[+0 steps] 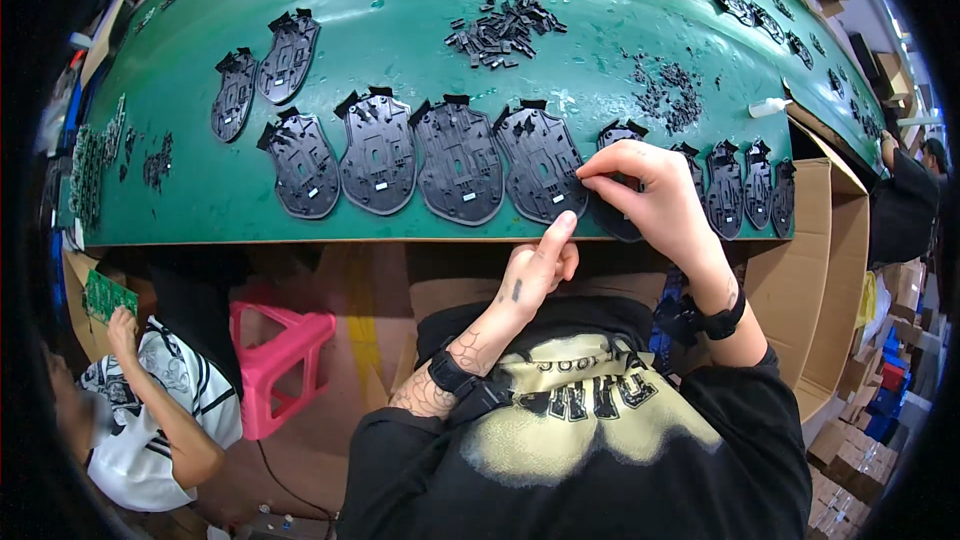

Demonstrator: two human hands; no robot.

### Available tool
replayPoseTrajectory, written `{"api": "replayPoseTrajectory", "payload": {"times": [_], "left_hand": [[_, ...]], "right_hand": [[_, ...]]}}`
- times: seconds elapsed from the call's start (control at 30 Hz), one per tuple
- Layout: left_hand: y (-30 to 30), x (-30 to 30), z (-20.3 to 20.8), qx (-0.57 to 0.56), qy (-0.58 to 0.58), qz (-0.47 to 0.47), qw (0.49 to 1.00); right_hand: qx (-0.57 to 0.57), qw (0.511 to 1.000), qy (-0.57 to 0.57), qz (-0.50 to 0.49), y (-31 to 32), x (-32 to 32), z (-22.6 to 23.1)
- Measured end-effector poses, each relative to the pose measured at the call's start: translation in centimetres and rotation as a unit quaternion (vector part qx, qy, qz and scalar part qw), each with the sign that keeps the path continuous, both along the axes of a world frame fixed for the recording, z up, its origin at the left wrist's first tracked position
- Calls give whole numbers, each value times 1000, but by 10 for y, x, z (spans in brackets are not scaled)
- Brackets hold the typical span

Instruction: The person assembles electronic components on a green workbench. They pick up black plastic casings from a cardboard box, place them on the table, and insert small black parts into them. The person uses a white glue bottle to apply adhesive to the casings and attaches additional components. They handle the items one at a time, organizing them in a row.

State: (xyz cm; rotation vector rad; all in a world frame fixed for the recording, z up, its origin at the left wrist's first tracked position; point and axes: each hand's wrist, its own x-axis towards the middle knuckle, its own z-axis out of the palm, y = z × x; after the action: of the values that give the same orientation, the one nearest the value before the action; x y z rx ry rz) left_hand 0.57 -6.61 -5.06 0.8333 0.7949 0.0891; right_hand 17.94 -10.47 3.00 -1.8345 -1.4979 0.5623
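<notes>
Black plastic mouse base shells stand in a row along the near table edge. One mouse base [540, 165] lies before me, a small white patch near its lower end. My left hand [540, 265] is at its near edge, the thumb tip on the rim and the other fingers curled below. Over its right side my right hand [650, 185] is closed in a pinch, thumb and forefinger meeting; anything between them is too small to make out. Partly under that hand lies another mouse base [617, 220]. To the left lies a neighbouring mouse base [460, 165].
Beyond the row lie a heap of small black parts [505, 25] and a pile of tiny pieces [668, 95]. A white bottle [767, 107] is near the right edge, by a cardboard box [810, 260]. At left, a person holds a green circuit board [110, 298] near a pink stool [280, 360].
</notes>
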Motion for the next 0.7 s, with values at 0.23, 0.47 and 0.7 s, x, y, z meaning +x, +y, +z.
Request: {"api": "replayPoseTrajectory", "payload": {"times": [0.23, 0.47, 0.7], "left_hand": [[2, 2, -1, 33, 18, 23, 999], [4, 2, 1, 36, 19, 29, 999], [5, 4, 3, 41, 9, 45, 998]], "right_hand": [[38, 998, -29, 27, 2, 2, -10], [43, 997, -57, 36, 3, -2, -12], [28, 996, -81, 26, 3, -3, -10]]}}
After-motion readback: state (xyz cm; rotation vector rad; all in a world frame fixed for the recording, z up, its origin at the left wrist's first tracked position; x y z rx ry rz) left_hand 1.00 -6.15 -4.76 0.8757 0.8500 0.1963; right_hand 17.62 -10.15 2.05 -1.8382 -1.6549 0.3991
